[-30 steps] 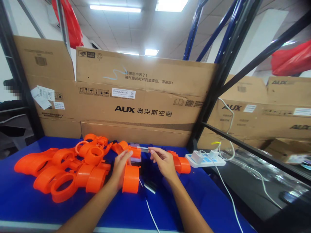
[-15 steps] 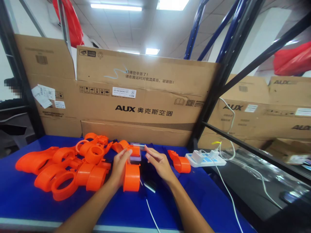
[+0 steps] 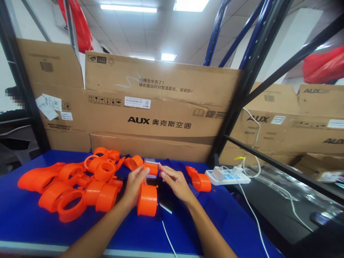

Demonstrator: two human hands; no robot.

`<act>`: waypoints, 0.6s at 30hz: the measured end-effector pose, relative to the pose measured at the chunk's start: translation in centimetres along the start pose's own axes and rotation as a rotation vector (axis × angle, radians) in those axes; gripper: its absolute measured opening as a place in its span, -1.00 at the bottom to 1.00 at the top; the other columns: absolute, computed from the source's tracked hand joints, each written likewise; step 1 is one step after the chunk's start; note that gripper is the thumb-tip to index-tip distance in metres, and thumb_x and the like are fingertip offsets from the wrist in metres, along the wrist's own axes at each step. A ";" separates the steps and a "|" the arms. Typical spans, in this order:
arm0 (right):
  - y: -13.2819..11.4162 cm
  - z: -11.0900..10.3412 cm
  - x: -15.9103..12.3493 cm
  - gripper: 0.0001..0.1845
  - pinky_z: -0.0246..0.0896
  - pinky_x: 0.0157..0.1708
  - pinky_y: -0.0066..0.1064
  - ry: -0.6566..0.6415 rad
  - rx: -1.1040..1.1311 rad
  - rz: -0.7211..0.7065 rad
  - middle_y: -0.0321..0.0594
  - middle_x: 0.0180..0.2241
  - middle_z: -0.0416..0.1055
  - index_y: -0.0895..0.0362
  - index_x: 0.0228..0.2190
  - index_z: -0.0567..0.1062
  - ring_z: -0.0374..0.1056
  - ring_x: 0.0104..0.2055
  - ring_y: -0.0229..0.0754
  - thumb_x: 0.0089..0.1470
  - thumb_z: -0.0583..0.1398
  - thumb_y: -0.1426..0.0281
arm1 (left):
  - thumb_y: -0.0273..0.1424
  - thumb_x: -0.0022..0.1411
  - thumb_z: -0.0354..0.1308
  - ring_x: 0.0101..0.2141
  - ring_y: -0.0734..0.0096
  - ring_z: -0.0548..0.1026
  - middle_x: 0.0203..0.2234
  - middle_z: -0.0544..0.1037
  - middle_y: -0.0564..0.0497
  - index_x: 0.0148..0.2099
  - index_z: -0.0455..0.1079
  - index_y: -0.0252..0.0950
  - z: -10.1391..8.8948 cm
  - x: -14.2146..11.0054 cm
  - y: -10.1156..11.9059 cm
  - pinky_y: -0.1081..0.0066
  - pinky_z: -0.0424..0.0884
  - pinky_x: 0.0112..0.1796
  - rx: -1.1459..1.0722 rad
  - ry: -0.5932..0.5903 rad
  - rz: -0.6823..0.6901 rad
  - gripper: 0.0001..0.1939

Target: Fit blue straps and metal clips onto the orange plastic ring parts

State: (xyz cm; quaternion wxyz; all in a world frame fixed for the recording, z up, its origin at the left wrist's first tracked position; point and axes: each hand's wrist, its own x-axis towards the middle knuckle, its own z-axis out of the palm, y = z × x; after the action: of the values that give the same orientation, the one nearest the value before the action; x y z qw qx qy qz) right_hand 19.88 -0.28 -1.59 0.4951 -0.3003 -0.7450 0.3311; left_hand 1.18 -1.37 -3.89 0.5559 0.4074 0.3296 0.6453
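My left hand (image 3: 134, 184) is closed on an orange plastic tape dispenser (image 3: 147, 200), its wide ring hanging below the fingers. At the dispenser's upper end lies a thin pale strip (image 3: 152, 163), along the far edge. My right hand (image 3: 173, 181) pinches the right end of that strip between thumb and fingers; the exact contact is too small to make out. Behind the dispenser a flat dark-rimmed object (image 3: 149, 159) is partly hidden. More orange dispensers (image 3: 92, 193) lie heaped left of my left hand.
A single orange dispenser (image 3: 201, 182) lies right of my hands, beside a white power strip (image 3: 228, 176) with plugs and cables. A small dark object with a white edge (image 3: 166, 208) and a white cable (image 3: 168, 238) lie on the blue table (image 3: 129, 233). Cardboard (image 3: 161, 139) stands behind.
The held dispenser has shifted slightly right and towards me. The pale strip now lies along its upper end instead of sticking out to the right. My right hand has barely moved.
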 end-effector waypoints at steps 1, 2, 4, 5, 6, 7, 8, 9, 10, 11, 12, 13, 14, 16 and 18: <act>0.0 0.0 0.0 -0.52 0.39 -0.08 -0.21 -0.005 -0.001 -0.002 -0.19 -0.13 0.57 -0.02 0.13 0.51 0.45 -0.10 -0.06 0.22 0.24 0.14 | -0.10 0.00 0.41 -0.59 0.55 0.21 -0.65 0.34 0.14 -0.46 0.41 -0.30 0.1 -0.1 0.1 0.48 0.14 -0.51 -0.003 -0.006 0.010 -0.61; 0.0 0.0 0.0 -0.52 0.38 -0.05 -0.19 -0.010 -0.003 -0.005 -0.19 -0.09 0.56 -0.02 0.13 0.51 0.45 -0.06 -0.05 0.21 0.25 0.14 | -0.11 0.01 0.41 -0.59 0.54 0.22 -0.65 0.34 0.13 -0.47 0.41 -0.30 0.2 -0.2 0.3 0.48 0.15 -0.51 -0.006 -0.016 0.022 -0.62; 0.2 -0.1 0.0 -0.53 0.36 0.00 -0.17 -0.023 -0.016 -0.009 -0.18 -0.04 0.56 -0.02 0.12 0.52 0.44 -0.03 -0.03 0.21 0.26 0.14 | -0.14 0.03 0.41 -0.59 0.54 0.23 -0.65 0.35 0.13 -0.50 0.40 -0.30 0.4 -0.4 0.6 0.47 0.18 -0.49 -0.018 -0.036 0.041 -0.63; 0.4 -0.1 0.1 -0.53 0.36 0.00 -0.17 -0.029 -0.029 -0.011 -0.18 -0.04 0.56 -0.01 0.11 0.53 0.44 -0.03 -0.03 0.21 0.26 0.15 | -0.16 0.04 0.41 -0.59 0.53 0.24 -0.65 0.35 0.13 -0.51 0.39 -0.30 0.5 -0.5 0.8 0.47 0.21 -0.48 -0.027 -0.047 0.044 -0.64; 0.5 -0.2 0.1 -0.54 0.36 -0.01 -0.17 -0.034 -0.047 -0.013 -0.18 -0.05 0.56 -0.01 0.11 0.53 0.45 -0.05 -0.04 0.21 0.25 0.15 | -0.17 0.05 0.40 -0.59 0.53 0.24 -0.66 0.35 0.13 -0.52 0.38 -0.29 0.6 -0.6 0.9 0.46 0.23 -0.47 -0.037 -0.058 0.044 -0.64; 0.7 -0.2 0.1 -0.54 0.36 -0.02 -0.18 -0.036 -0.070 -0.018 -0.18 -0.08 0.57 0.00 0.11 0.53 0.46 -0.08 -0.06 0.22 0.25 0.16 | -0.18 0.05 0.40 -0.59 0.52 0.26 -0.66 0.36 0.13 -0.52 0.38 -0.29 0.7 -0.6 1.0 0.46 0.26 -0.45 -0.045 -0.064 0.042 -0.64; 0.9 -0.1 0.1 -0.54 0.37 -0.05 -0.20 -0.035 -0.099 -0.024 -0.18 -0.12 0.58 0.01 0.11 0.53 0.46 -0.13 -0.08 0.22 0.25 0.16 | -0.18 0.05 0.40 -0.58 0.51 0.28 -0.65 0.37 0.12 -0.52 0.39 -0.29 0.7 -0.6 1.1 0.45 0.28 -0.43 -0.050 -0.064 0.040 -0.65; 1.0 -0.1 0.1 -0.54 0.38 -0.10 -0.22 -0.031 -0.135 -0.033 -0.19 -0.16 0.58 0.02 0.11 0.53 0.45 -0.18 -0.10 0.22 0.25 0.17 | -0.18 0.05 0.41 -0.55 0.48 0.33 -0.63 0.40 0.10 -0.50 0.41 -0.29 0.8 -0.6 1.2 0.44 0.30 -0.41 -0.054 -0.062 0.034 -0.67; 1.2 0.1 0.1 -0.54 0.38 -0.15 -0.25 -0.022 -0.174 -0.043 -0.20 -0.21 0.58 0.02 0.11 0.53 0.44 -0.24 -0.12 0.22 0.25 0.17 | -0.18 0.03 0.42 -0.52 0.43 0.38 -0.60 0.45 0.08 -0.46 0.44 -0.30 0.8 -0.5 1.2 0.43 0.32 -0.39 -0.058 -0.058 0.023 -0.69; 1.3 0.2 0.1 -0.54 0.37 -0.21 -0.28 -0.013 -0.215 -0.051 -0.20 -0.26 0.58 0.02 0.12 0.53 0.42 -0.30 -0.14 0.22 0.24 0.18 | -0.18 0.01 0.43 -0.48 0.39 0.43 -0.56 0.50 0.05 -0.41 0.48 -0.30 0.8 -0.4 1.2 0.42 0.34 -0.37 -0.062 -0.048 0.011 -0.69; 1.4 0.3 0.0 -0.53 0.36 -0.25 -0.30 -0.009 -0.253 -0.059 -0.21 -0.29 0.58 0.03 0.14 0.51 0.41 -0.33 -0.15 0.23 0.23 0.19 | -0.18 -0.02 0.44 -0.45 0.35 0.46 -0.51 0.53 0.02 -0.37 0.50 -0.31 0.7 -0.3 1.2 0.41 0.35 -0.36 -0.066 -0.034 -0.001 -0.68; 1.4 0.4 0.0 -0.51 0.36 -0.28 -0.31 -0.010 -0.288 -0.068 -0.21 -0.31 0.58 0.02 0.17 0.48 0.40 -0.35 -0.15 0.24 0.22 0.20 | -0.17 -0.03 0.45 -0.44 0.33 0.47 -0.49 0.55 0.00 -0.34 0.51 -0.31 0.7 -0.1 1.2 0.40 0.35 -0.37 -0.070 -0.016 -0.012 -0.66; 1.5 0.5 0.0 -0.49 0.35 -0.27 -0.30 -0.019 -0.321 -0.077 -0.20 -0.29 0.59 0.02 0.20 0.44 0.41 -0.33 -0.14 0.26 0.20 0.22 | -0.17 -0.04 0.45 -0.46 0.34 0.46 -0.49 0.55 -0.01 -0.34 0.51 -0.32 0.5 0.0 1.1 0.41 0.34 -0.39 -0.076 0.007 -0.021 -0.65; 1.6 0.5 0.0 -0.47 0.34 -0.18 -0.24 -0.047 -0.400 -0.096 -0.16 -0.19 0.59 0.00 0.25 0.37 0.42 -0.24 -0.10 0.27 0.17 0.29 | -0.14 -0.05 0.45 -0.55 0.42 0.38 -0.59 0.48 0.04 -0.43 0.45 -0.31 0.2 0.3 0.9 0.42 0.28 -0.48 -0.091 0.068 -0.028 -0.64; 1.7 0.2 -0.1 -0.50 0.29 -0.08 -0.17 -0.084 -0.517 -0.099 -0.13 -0.10 0.58 0.01 0.20 0.42 0.41 -0.14 -0.05 0.24 0.16 0.36 | -0.11 -0.03 0.43 -0.63 0.51 0.26 -0.68 0.34 0.12 -0.52 0.33 -0.27 -0.3 0.6 0.5 0.43 0.20 -0.55 -0.113 0.109 -0.042 -0.59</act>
State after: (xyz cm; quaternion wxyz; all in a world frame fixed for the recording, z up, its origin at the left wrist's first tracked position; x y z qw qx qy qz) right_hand 19.89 0.61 -3.02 0.3863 -0.3659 -0.8385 0.1174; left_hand 0.63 -0.84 -3.46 0.5725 0.3325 0.3309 0.6724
